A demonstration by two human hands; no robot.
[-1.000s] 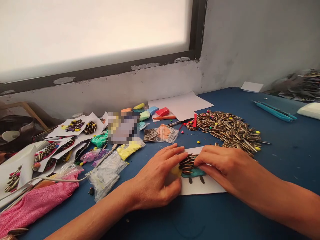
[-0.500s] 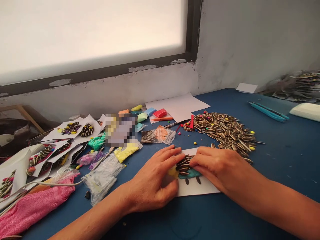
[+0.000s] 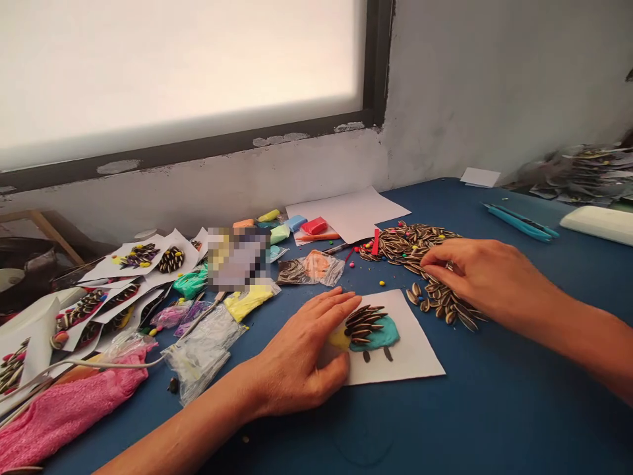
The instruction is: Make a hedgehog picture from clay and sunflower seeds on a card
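Head view: nearest, the left hand (image 3: 304, 353) presses the left end of the white card (image 3: 418, 364), thumb apart from fingers; there a teal clay shape (image 3: 390, 332) stretches left to right, seeds (image 3: 364, 322) covering its left part. Beyond and rightward of the card, the right hand (image 3: 482, 269) is at the seed pile (image 3: 395, 245), fingertips nearly together; whether they pinch a seed, I cannot tell.

Blue worktop (image 3: 445, 429) with bare room from the paper card (image 3: 413, 359) toward the near edge; toward the far edge, the sunflower seed heap (image 3: 395, 243) and right hand (image 3: 487, 270) over it stand in the way; the left hand (image 3: 304, 359), plastic bag (image 3: 200, 359) and pink cloth (image 3: 74, 409) block the left edge
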